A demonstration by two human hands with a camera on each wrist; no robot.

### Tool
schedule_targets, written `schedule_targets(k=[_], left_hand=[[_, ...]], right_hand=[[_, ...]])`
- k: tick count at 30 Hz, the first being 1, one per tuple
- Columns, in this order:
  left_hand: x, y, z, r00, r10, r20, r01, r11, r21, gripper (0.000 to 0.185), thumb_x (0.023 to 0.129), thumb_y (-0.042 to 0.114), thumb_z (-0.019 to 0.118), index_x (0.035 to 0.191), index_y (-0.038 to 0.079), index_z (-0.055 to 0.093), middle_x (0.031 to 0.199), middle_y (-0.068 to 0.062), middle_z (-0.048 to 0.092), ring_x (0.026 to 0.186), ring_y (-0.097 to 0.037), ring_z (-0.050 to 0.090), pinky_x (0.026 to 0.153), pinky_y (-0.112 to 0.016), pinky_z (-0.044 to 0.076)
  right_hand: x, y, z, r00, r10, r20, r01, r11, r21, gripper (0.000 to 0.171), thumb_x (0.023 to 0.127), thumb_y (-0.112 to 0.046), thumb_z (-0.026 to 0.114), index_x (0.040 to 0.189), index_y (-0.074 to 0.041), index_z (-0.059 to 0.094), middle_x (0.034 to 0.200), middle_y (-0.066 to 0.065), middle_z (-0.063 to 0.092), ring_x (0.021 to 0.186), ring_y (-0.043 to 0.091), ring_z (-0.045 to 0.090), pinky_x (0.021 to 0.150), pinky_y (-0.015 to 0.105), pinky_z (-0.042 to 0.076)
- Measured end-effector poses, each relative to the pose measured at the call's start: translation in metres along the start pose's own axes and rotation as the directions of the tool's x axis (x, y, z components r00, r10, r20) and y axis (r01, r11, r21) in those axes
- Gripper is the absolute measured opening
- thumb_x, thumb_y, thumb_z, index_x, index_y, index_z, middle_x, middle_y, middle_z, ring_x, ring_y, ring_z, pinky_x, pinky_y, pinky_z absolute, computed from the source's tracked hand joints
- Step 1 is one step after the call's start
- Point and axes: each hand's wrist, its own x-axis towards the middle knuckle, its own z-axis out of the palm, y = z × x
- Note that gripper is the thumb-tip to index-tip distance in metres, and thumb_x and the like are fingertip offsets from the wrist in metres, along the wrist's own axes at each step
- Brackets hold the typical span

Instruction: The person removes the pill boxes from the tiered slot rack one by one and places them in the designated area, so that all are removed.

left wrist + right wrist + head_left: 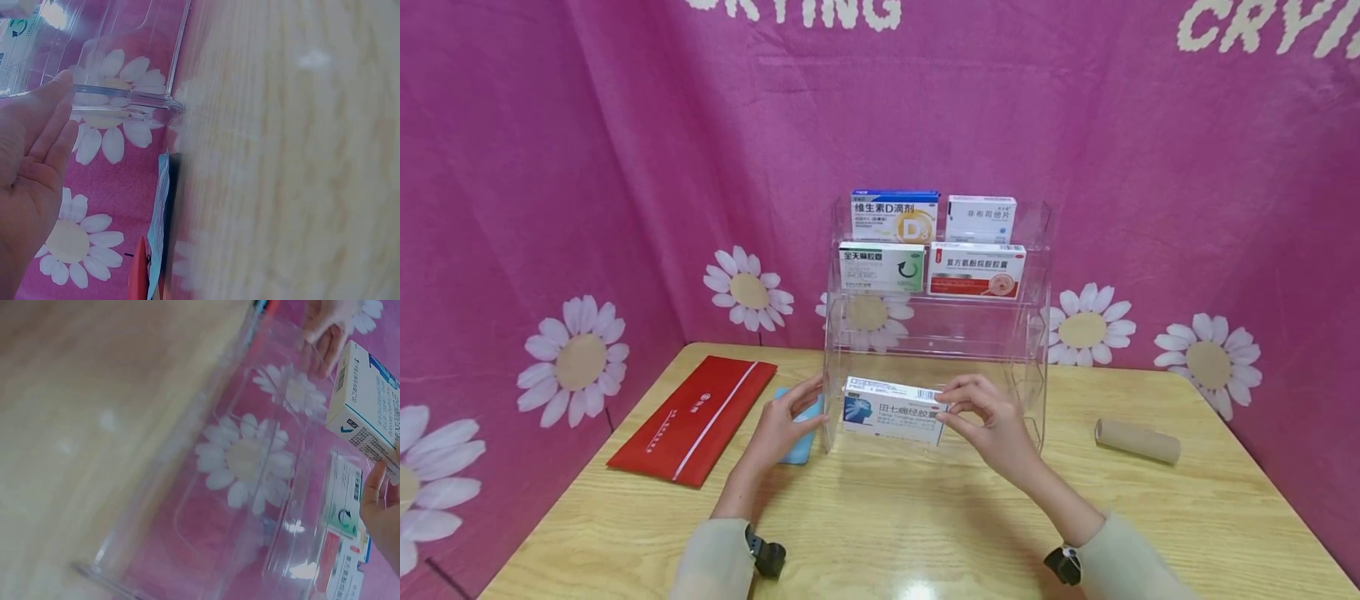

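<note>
My right hand (pixel 992 421) pinches the right end of a white and blue medicine box (pixel 891 412), between thumb and fingers. The box is held at the front of a clear acrylic display rack (pixel 936 329), at the height of its lower part. In the right wrist view the same medicine box (pixel 365 394) shows its printed end and side. My left hand (pixel 786 421) is at the rack's left side edge, fingers fairly straight. In the left wrist view the left hand (pixel 31 150) has its fingertips against the clear panel.
On the rack's upper tiers stand a vitamin D box (pixel 880 218), a white box (pixel 981 221), a green-and-white box (pixel 880 268) and a red-and-white box (pixel 976 273). A red pouch (pixel 692 421) and a light-blue packet (pixel 801 446) lie left; a cardboard tube (pixel 1137 442) lies right.
</note>
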Motion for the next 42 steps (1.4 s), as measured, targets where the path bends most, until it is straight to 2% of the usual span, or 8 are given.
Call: schedule_targets(k=[7,15,24,30,35,42], left_hand=[[0.000,0.002,-0.001,1.000,0.000,0.007,0.000,1.000,-0.007,0.064,0.086,-0.001,0.070,0.145,0.008,0.046,0.144,-0.018,0.053,0.133,-0.034,0.052,0.106,-0.053,0.046],[0.000,0.002,0.000,1.000,0.020,0.000,-0.020,1.000,-0.001,0.064,0.085,-0.003,0.070,0.145,0.006,0.047,0.143,-0.019,0.054,0.132,-0.035,0.053,0.105,-0.052,0.048],[0.001,0.000,0.000,1.000,0.022,-0.004,-0.022,1.000,-0.002,0.065,0.085,-0.004,0.070,0.145,0.005,0.047,0.144,-0.020,0.053,0.133,-0.035,0.052,0.105,-0.052,0.047],[0.000,-0.002,0.000,0.999,0.041,0.001,-0.041,0.999,-0.007,0.063,0.086,-0.003,0.070,0.144,0.004,0.047,0.144,-0.020,0.052,0.133,-0.035,0.052,0.105,-0.051,0.047],[-0.001,0.001,0.000,1.000,0.018,0.004,-0.018,1.000,0.008,0.063,0.087,-0.002,0.069,0.145,0.004,0.045,0.145,-0.020,0.051,0.134,-0.035,0.052,0.105,-0.051,0.048],[0.000,-0.001,-0.001,1.000,0.019,0.008,-0.019,1.000,0.013,0.063,0.087,-0.001,0.069,0.145,0.004,0.046,0.145,-0.020,0.052,0.133,-0.035,0.052,0.105,-0.051,0.048]], right_hand=[[-0.018,-0.003,0.010,0.996,0.032,0.081,-0.031,0.999,-0.014,0.020,0.077,0.009,0.075,0.095,0.001,0.071,0.099,0.017,0.064,0.086,0.001,0.063,0.071,0.020,0.062],[-0.033,-0.007,0.021,0.983,0.101,0.154,-0.095,0.994,-0.046,0.019,0.077,0.004,0.076,0.094,-0.004,0.071,0.100,0.015,0.066,0.092,0.001,0.062,0.070,0.023,0.063],[-0.041,-0.013,0.030,0.936,0.249,0.247,-0.235,0.968,-0.086,0.014,0.079,0.001,0.075,0.091,-0.005,0.070,0.100,0.013,0.066,0.094,0.009,0.062,0.071,0.020,0.062],[-0.041,-0.012,0.031,0.912,0.305,0.275,-0.286,0.952,-0.106,0.012,0.080,-0.001,0.076,0.090,-0.005,0.070,0.098,0.012,0.067,0.089,0.011,0.063,0.071,0.019,0.062],[-0.041,-0.009,0.032,0.897,0.335,0.289,-0.316,0.942,-0.113,0.013,0.079,0.001,0.076,0.088,-0.003,0.069,0.094,0.013,0.066,0.084,0.008,0.063,0.071,0.019,0.061],[-0.040,-0.004,0.035,0.869,0.391,0.304,-0.369,0.920,-0.131,0.013,0.079,-0.001,0.077,0.088,-0.002,0.067,0.093,0.014,0.065,0.083,0.015,0.066,0.071,0.018,0.061]])
